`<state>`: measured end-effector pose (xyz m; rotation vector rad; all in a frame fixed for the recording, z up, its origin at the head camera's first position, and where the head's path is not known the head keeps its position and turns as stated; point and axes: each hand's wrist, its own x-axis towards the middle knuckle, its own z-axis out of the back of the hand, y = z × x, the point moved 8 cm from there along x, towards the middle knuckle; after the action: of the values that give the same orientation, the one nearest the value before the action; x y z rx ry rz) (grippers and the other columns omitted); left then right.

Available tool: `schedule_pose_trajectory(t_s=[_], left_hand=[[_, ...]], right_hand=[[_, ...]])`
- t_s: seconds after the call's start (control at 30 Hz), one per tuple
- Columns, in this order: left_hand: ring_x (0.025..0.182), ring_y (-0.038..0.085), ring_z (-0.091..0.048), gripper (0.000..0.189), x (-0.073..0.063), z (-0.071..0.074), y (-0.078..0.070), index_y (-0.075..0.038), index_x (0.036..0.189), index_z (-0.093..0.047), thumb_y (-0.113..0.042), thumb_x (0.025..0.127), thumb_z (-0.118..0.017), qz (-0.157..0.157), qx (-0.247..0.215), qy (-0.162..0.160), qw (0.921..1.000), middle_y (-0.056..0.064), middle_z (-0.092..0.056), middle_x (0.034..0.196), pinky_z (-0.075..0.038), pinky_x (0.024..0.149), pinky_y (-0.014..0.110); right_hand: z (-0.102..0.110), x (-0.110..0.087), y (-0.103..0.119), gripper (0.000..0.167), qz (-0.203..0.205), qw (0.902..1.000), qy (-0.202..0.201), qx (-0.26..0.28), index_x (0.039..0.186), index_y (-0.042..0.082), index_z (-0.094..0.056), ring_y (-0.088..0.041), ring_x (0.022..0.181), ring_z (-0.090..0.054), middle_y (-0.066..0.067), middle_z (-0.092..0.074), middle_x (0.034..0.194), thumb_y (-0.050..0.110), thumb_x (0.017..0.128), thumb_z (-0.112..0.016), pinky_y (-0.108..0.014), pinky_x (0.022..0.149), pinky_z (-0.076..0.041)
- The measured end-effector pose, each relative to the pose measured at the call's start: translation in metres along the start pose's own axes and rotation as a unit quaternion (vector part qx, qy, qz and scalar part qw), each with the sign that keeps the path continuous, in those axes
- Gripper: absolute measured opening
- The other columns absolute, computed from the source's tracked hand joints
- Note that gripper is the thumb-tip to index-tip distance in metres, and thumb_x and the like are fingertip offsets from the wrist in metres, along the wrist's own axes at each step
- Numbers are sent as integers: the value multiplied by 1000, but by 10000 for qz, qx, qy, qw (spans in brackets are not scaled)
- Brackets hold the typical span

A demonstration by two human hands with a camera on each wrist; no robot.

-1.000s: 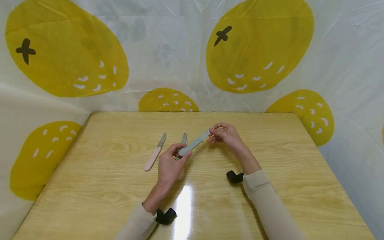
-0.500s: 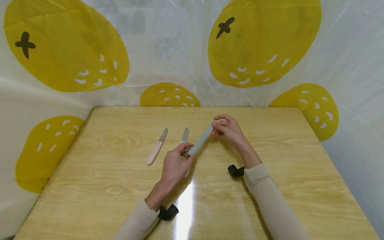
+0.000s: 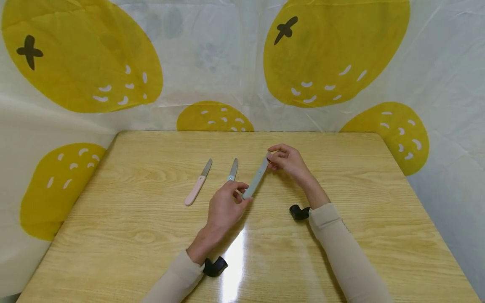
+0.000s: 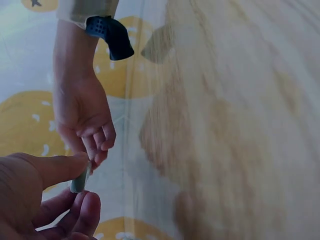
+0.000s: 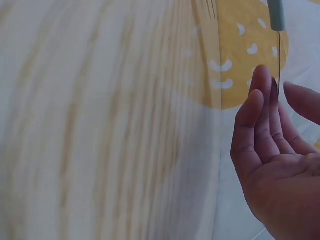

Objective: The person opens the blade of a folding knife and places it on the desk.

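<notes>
Above the table, both hands hold a knife with a pale grey-green handle (image 3: 252,185). My left hand (image 3: 227,206) pinches the handle's end between thumb and fingers, as the left wrist view confirms. With thumb and fingertips, my right hand (image 3: 289,162) holds the blade near its tip. Seen edge-on, the thin blade (image 5: 279,55) runs down between that thumb and the fingers. On the table left of the hands lies a pink-handled knife (image 3: 195,190), blade pointing away. Another knife (image 3: 233,168), with a light blue handle, lies beside it, its handle mostly hidden behind my left hand.
A wooden table (image 3: 132,235) spreads under the hands, with a bright reflection near its front. A white curtain (image 3: 212,63) printed with large yellow fruit stands behind and at the sides. Each wrist wears a black camera mount (image 3: 216,267).
My left hand has shifted right, so the held knife stands at a steeper angle across the view. The right hand keeps its hold on the blade. The head view has tilted slightly down.
</notes>
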<state>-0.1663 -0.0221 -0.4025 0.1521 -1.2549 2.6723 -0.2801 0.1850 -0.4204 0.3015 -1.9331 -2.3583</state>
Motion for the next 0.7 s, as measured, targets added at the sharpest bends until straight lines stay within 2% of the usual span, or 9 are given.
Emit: schedule_pose_trajectory(t_s=[0.13,0.3,0.43,0.7], left_hand=[[71,5,-64,29,0,-2,1,-13,112,-76,-19,85,-88,37,88,78,9999,1,-73,97,-50,58,20],[69,5,-65,31,0,-6,2,-12,112,-76,-21,85,-88,44,232,241,9994,1,-73,96,-49,57,20],[69,4,-63,33,0,-7,2,-12,110,-76,-24,83,-90,34,370,351,9987,0,-74,95,-49,58,20],[68,2,-59,35,0,-13,5,-13,109,-76,-27,81,-91,232,472,661,9964,-4,-75,93,-49,59,23]], right_hand=[[2,3,-3,39,29,9986,-72,-519,136,-5,-62,-18,87,-73,-15,-73,106,14,103,-67,-31,80,-60],[2,5,-6,35,2,9929,-54,-1187,133,-1,-67,-19,80,-64,-22,-71,113,15,101,-69,-25,66,-51],[-3,6,-5,36,-35,9900,127,-1406,134,-1,-67,-20,75,-62,-24,-71,111,11,100,-69,-26,60,-48],[-11,7,-8,39,-158,9851,468,-1645,136,-4,-64,-20,78,-61,-25,-69,112,8,99,-69,-24,63,-48]])
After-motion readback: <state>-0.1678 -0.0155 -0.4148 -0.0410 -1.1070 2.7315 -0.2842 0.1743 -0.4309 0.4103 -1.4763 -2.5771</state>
